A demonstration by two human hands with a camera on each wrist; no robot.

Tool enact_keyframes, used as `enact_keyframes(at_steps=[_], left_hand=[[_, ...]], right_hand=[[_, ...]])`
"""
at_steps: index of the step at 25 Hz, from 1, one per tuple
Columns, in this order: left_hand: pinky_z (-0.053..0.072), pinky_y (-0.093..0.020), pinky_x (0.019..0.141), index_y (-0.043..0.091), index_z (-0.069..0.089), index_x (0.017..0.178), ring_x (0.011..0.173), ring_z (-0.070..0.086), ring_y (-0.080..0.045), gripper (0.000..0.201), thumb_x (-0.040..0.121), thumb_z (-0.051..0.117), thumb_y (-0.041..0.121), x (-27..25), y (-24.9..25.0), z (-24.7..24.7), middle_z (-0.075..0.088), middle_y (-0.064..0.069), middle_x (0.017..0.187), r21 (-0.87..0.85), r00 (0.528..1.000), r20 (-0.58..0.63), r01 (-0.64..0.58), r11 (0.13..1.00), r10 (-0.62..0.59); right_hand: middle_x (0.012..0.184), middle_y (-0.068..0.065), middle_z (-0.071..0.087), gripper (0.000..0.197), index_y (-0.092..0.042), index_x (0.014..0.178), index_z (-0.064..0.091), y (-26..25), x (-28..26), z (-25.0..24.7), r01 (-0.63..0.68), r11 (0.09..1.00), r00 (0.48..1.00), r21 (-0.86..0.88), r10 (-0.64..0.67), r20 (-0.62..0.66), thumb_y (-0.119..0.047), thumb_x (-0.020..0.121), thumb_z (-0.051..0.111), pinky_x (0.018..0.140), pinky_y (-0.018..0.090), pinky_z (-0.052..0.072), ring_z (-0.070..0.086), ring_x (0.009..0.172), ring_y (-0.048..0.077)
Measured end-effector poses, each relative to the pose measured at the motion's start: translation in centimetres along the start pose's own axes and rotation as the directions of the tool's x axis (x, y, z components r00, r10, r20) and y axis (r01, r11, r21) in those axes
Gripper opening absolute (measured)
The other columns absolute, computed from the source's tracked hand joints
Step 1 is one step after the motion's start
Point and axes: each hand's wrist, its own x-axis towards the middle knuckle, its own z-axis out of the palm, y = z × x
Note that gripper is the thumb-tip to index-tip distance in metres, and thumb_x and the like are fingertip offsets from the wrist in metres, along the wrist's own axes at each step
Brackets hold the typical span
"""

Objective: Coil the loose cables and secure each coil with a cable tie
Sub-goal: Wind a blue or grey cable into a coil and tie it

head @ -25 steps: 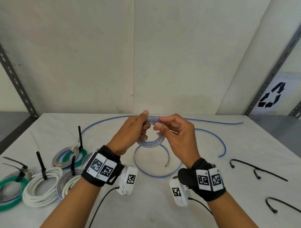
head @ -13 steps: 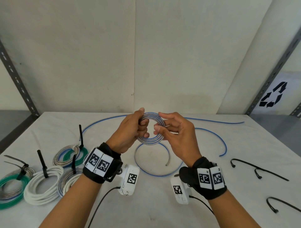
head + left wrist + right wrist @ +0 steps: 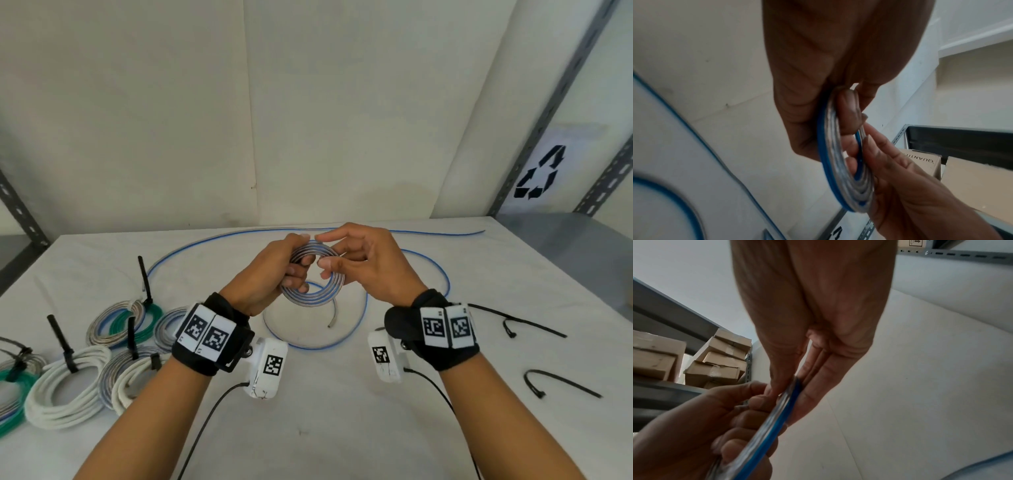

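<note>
Above the counter (image 3: 342, 411) you held the blue-and-silver coil (image 3: 310, 294) upright between both hands: your left hand (image 3: 274, 274) gripped its left rim, your right hand (image 3: 370, 270) pinched its right rim, and the loose tail (image 3: 442, 274) lay rightward, nearer your right hand.

A black recycling symbol of three chasing arrows (image 3: 537, 173) is printed on a white sheet fixed to the wall behind the grey slotted metal shelf post (image 3: 561, 102). In the left wrist view, a brown cardboard box (image 3: 920, 164) on a shelf carries dark letters reading "QUANTIT", seen upside down and cut off at the box edge. In the right wrist view, another brown cardboard carton (image 3: 913, 243) at the top edge bears a black arrow mark inside a printed frame.
</note>
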Motion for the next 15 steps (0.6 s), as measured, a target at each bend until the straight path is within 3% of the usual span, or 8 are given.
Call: enact_keyframes(at_steps=[4,7,8,10,11,12,13,15], left_hand=[[0.038,-0.030,0.054,0.014,0.043,0.065,0.040,0.021,-0.012,0.044,0.105,0.037,0.033,2.5,-1.1,4.7,0.023,0.007,0.050,0.130,1.000,0.007,-0.002,0.991,0.001],[0.038,-0.029,0.051,0.014,0.043,0.065,0.038,0.024,-0.013,0.043,0.104,0.038,0.031,4.7,-2.2,8.6,0.027,0.008,0.046,0.233,1.000,0.004,-0.006,0.972,0.005],[0.039,-0.028,0.050,0.014,0.043,0.065,0.041,0.025,-0.015,0.043,0.104,0.038,0.031,5.2,-2.7,9.8,0.027,0.007,0.046,0.250,1.000,0.018,-0.002,0.968,-0.003],[0.039,-0.028,0.049,0.014,0.045,0.065,0.043,0.026,-0.015,0.043,0.104,0.039,0.031,5.6,-3.8,11.0,0.029,0.007,0.047,0.265,0.999,0.035,0.028,0.964,-0.038],[0.039,-0.027,0.049,0.014,0.046,0.065,0.043,0.026,-0.015,0.043,0.104,0.039,0.031,5.6,-4.4,11.3,0.030,0.006,0.048,0.269,0.998,0.043,0.042,0.962,-0.055],[0.040,-0.027,0.049,0.015,0.046,0.065,0.044,0.026,-0.015,0.043,0.104,0.039,0.031,5.5,-4.9,11.3,0.030,0.006,0.049,0.272,0.997,0.046,0.047,0.961,-0.062],[0.040,-0.027,0.048,0.015,0.045,0.064,0.045,0.026,-0.015,0.044,0.104,0.039,0.031,5.4,-5.2,11.2,0.029,0.005,0.050,0.270,0.997,0.050,0.045,0.962,-0.061],[0.040,-0.027,0.048,0.015,0.043,0.064,0.046,0.025,-0.016,0.044,0.105,0.038,0.031,5.5,-5.6,10.8,0.027,0.003,0.052,0.246,0.998,0.048,0.031,0.969,-0.044]], right_hand=[[0.089,0.016,0.076,0.021,-0.012,0.114,0.069,-0.2,-1.9,-4.6,-0.158,0.987,0.987,-0.041,0.159,0.009,-0.009,0.093,0.068,0.064,0.034,0.060,0.075,0.076,0.025],[0.095,0.018,0.074,0.016,-0.008,0.108,0.070,1.9,-2.7,-10.7,-0.401,0.893,0.913,-0.203,0.371,-0.169,-0.019,0.098,0.063,0.065,0.032,0.060,0.072,0.073,0.027],[0.100,0.019,0.074,0.010,-0.010,0.102,0.071,3.2,-3.2,-13.0,-0.492,0.795,0.867,-0.354,0.411,-0.282,-0.015,0.097,0.064,0.067,0.033,0.060,0.071,0.076,0.029],[0.115,0.017,0.069,0.012,-0.018,0.102,0.069,6.1,-4.4,-16.8,-0.628,0.384,0.768,-0.676,0.445,-0.460,-0.012,0.093,0.065,0.083,0.037,0.057,0.068,0.096,0.031],[0.123,0.015,0.064,0.019,-0.019,0.111,0.066,7.5,-5.2,-18.1,-0.637,0.170,0.722,-0.752,0.472,-0.506,-0.016,0.092,0.067,0.091,0.038,0.054,0.064,0.107,0.032],[0.127,0.014,0.060,0.029,-0.017,0.119,0.062,8.8,-5.9,-18.8,-0.616,0.027,0.688,-0.787,0.505,-0.521,-0.021,0.092,0.069,0.094,0.038,0.051,0.061,0.113,0.033],[0.127,0.013,0.059,0.036,-0.014,0.123,0.059,9.9,-6.4,-19.2,-0.590,-0.049,0.666,-0.806,0.535,-0.520,-0.025,0.091,0.072,0.092,0.038,0.051,0.060,0.114,0.033],[0.121,0.013,0.063,0.033,-0.011,0.120,0.061,11.6,-6.9,-19.3,-0.575,-0.069,0.675,-0.815,0.523,-0.520,-0.026,0.091,0.071,0.081,0.035,0.051,0.063,0.106,0.032]])
